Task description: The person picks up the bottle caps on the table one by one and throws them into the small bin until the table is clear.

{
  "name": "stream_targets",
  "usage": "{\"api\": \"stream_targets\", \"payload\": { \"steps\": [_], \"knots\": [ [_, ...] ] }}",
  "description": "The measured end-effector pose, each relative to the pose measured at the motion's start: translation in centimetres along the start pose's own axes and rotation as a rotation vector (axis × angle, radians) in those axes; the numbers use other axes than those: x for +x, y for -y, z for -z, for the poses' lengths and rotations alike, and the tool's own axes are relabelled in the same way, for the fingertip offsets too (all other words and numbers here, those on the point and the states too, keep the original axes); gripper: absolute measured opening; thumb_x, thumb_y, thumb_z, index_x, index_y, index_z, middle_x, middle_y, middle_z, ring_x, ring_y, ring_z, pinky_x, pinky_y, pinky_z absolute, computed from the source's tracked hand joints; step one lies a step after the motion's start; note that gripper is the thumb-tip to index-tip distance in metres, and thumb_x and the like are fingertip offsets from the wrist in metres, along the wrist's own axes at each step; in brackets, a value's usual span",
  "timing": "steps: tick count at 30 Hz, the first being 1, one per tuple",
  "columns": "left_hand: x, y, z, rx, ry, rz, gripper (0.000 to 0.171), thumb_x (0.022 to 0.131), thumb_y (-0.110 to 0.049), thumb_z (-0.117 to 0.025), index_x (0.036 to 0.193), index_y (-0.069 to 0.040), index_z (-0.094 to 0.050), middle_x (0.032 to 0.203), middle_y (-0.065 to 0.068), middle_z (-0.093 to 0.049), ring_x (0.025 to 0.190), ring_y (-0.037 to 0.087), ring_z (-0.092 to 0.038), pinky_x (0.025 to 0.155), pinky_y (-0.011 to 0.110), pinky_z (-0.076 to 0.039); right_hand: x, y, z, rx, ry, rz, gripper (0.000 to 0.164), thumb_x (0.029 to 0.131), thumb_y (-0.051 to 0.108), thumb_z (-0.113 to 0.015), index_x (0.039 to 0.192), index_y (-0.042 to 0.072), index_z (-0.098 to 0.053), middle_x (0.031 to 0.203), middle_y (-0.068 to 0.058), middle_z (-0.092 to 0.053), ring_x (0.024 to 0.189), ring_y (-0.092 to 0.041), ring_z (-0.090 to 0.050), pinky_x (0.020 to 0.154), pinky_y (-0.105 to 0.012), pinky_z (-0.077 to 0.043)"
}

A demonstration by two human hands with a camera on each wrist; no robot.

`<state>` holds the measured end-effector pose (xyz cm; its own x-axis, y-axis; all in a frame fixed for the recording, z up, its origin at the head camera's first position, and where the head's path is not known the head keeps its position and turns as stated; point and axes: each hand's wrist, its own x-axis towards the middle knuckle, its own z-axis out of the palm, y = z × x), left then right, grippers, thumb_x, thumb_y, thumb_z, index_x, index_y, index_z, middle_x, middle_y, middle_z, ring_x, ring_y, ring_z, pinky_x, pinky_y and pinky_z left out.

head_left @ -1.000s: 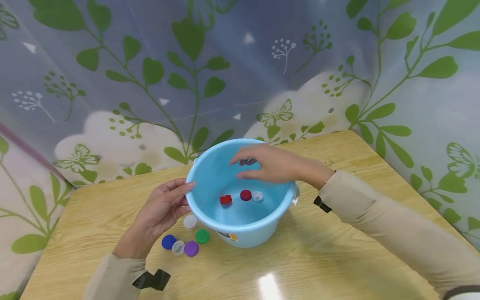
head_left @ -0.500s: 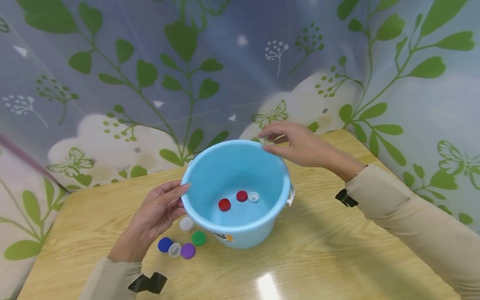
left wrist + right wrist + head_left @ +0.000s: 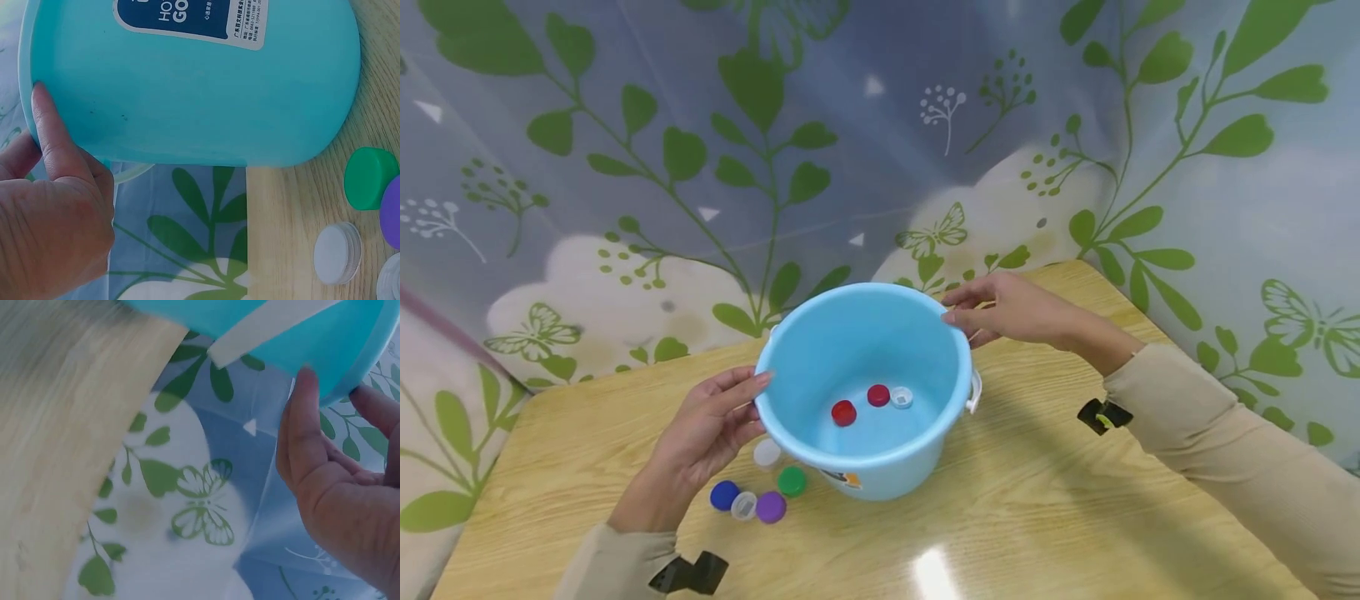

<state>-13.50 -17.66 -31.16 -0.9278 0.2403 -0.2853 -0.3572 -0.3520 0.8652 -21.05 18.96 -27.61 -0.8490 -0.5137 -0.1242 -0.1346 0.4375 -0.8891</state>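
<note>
A light blue bucket (image 3: 880, 475) stands upright on the wooden table, its mouth facing up. Inside lie two red bottle caps, one nearer the front (image 3: 844, 413) and one behind (image 3: 878, 395), beside a clear white cap (image 3: 902, 397). My left hand (image 3: 718, 421) grips the bucket's left rim, thumb over the edge and fingers against the outer wall. At the back right rim my right hand (image 3: 1018, 308) pinches the edge, with its thumb (image 3: 375, 412) at the rim and its fingers (image 3: 306, 419) along the outside.
Left of the bucket, on the wooden table (image 3: 1037, 500), lie a blue cap (image 3: 725, 495), a clear cap (image 3: 744, 506), a purple cap (image 3: 771, 507), a green cap (image 3: 792, 481) and a white cap (image 3: 767, 452). A white bucket handle (image 3: 975, 392) hangs at the right. Leaf-patterned cloth (image 3: 865, 125) rises behind.
My right hand has come out from over the bucket's mouth, moved right, and taken hold of the rim. The front red cap has settled flat inside. My left hand keeps its grip.
</note>
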Motion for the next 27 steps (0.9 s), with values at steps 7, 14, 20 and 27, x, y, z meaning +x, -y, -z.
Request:
{"api": "stream_targets", "payload": {
  "steps": [7, 14, 20, 27],
  "knots": [
    [0.0, 0.0, 0.1, -0.008, -0.006, 0.008, 0.01, 0.094, -0.01, -0.062, 0.101, -0.004, -0.058, 0.083, 0.009, -0.063, 0.067, 0.014, -0.065, 0.063, 0.024, -0.059, 0.4, -0.3, -0.2, 0.288, 0.089, -0.067, 0.04, 0.095, 0.011, -0.06, 0.132, -0.003, -0.051, 0.122, -0.021, -0.058, 0.101, -0.032, -0.064, 0.082, -0.043, -0.056],
    [-0.1, 0.0, 0.1, -0.01, -0.006, 0.016, 0.011, 0.094, -0.011, -0.062, 0.101, -0.004, -0.057, 0.083, 0.009, -0.062, 0.066, 0.014, -0.065, 0.062, 0.023, -0.058, 0.9, -1.5, 0.0, 0.561, 0.2, -0.127, 0.045, 0.095, 0.005, -0.056, 0.136, -0.008, -0.044, 0.125, -0.025, -0.054, 0.107, -0.036, -0.061, 0.085, -0.046, -0.053],
    [0.0, -0.1, 0.1, 0.013, 0.004, 0.016, 0.012, 0.094, -0.011, -0.062, 0.102, -0.003, -0.057, 0.084, 0.01, -0.063, 0.068, 0.015, -0.066, 0.064, 0.025, -0.059, 0.9, -2.1, -0.3, 0.651, 0.164, -0.175, 0.044, 0.095, 0.007, -0.058, 0.136, -0.004, -0.045, 0.124, -0.018, -0.055, 0.105, -0.031, -0.062, 0.085, -0.045, -0.053],
    [-0.1, -0.2, 0.5, 0.343, -0.055, -0.066, 0.037, 0.093, -0.025, -0.065, 0.115, 0.002, -0.052, 0.089, 0.009, -0.061, 0.071, 0.016, -0.065, 0.069, 0.032, -0.059, 1.0, -2.2, -0.5, 0.64, 0.162, -0.145, 0.044, 0.096, 0.009, -0.057, 0.135, -0.006, -0.044, 0.119, -0.014, -0.058, 0.103, -0.027, -0.063, 0.088, -0.046, -0.052]
  ]
}}
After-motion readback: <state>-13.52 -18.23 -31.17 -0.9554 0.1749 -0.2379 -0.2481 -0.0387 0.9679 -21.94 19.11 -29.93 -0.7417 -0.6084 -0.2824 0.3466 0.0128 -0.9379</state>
